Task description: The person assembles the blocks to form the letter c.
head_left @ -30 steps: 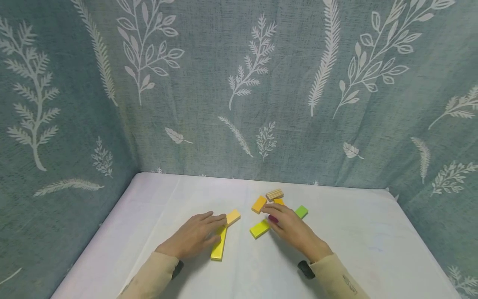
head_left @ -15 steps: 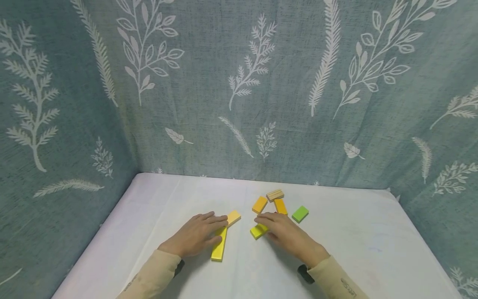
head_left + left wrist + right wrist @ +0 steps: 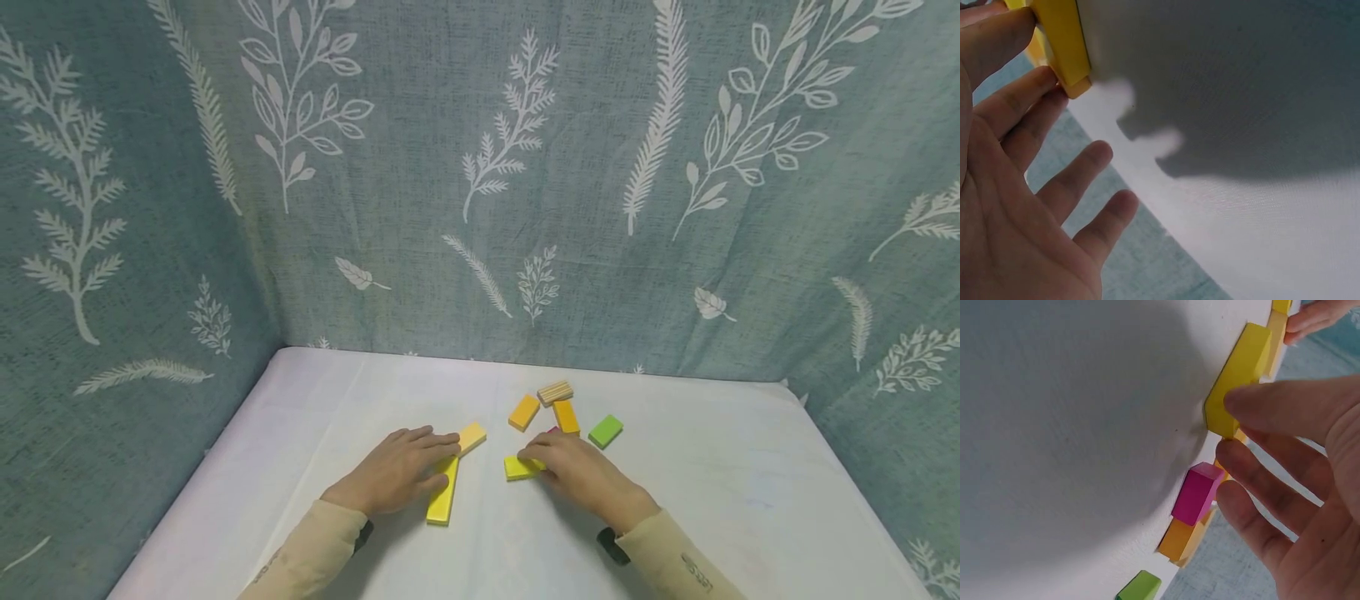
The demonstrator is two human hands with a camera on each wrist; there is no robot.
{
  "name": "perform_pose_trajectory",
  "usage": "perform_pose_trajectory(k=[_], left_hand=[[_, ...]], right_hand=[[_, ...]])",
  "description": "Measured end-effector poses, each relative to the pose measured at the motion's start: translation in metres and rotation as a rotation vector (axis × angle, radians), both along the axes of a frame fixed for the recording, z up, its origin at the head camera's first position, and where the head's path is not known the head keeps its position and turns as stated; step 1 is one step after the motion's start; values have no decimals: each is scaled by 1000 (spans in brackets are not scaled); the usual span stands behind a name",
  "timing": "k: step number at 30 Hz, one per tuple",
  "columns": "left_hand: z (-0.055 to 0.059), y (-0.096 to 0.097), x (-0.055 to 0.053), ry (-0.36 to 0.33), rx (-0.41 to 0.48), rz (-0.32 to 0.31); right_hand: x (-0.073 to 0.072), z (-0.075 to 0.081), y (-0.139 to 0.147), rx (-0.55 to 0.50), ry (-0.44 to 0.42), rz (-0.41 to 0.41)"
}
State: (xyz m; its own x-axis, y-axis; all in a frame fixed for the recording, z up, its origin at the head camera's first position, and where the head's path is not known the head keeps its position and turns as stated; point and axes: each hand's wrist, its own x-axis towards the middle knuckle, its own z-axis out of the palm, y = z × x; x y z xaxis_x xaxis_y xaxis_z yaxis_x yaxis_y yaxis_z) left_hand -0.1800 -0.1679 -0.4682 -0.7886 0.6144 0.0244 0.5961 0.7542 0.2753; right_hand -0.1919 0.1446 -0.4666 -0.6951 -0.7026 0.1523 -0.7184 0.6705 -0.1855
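My left hand (image 3: 401,471) lies over a long golden-yellow block (image 3: 440,504); in the left wrist view, thumb and first fingertips touch the yellow block (image 3: 1063,40) along one side, the other fingers loosely extended. A pale orange block (image 3: 472,437) is by those fingertips, at the yellow block's far end. My right hand (image 3: 581,475) pinches a lemon-yellow block (image 3: 519,467). In the right wrist view, its thumb is on the near face of this lemon-yellow block (image 3: 1244,362) and the fingers are behind it. A magenta block (image 3: 1197,495) stands just beside those fingers, mostly hidden in the head view.
Beyond my right hand lie two orange blocks (image 3: 523,412), (image 3: 566,417) and a striped wood-coloured block (image 3: 555,392). To its right is a green block (image 3: 606,431). White cloth (image 3: 360,392) covers the table, with a leaf-patterned curtain (image 3: 420,275) behind.
My right hand has come down and closed its fingers on the lemon-yellow block, which is turned slightly. The green block and an orange block are more exposed. My left hand stays put.
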Motion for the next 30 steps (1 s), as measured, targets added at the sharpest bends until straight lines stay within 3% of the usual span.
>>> perform_pose_trajectory(k=[4, 12, 16, 30], left_hand=[[0, 0, 0, 19, -8, -1], [0, 1, 1, 27, 8, -7], [0, 1, 0, 30, 6, -11], [1, 2, -2, 15, -31, 5]], right_hand=[[3, 1, -2, -9, -96, -24], [13, 5, -3, -67, -399, -110], [15, 5, -3, -43, -408, -147], [3, 2, -11, -50, -457, -106]])
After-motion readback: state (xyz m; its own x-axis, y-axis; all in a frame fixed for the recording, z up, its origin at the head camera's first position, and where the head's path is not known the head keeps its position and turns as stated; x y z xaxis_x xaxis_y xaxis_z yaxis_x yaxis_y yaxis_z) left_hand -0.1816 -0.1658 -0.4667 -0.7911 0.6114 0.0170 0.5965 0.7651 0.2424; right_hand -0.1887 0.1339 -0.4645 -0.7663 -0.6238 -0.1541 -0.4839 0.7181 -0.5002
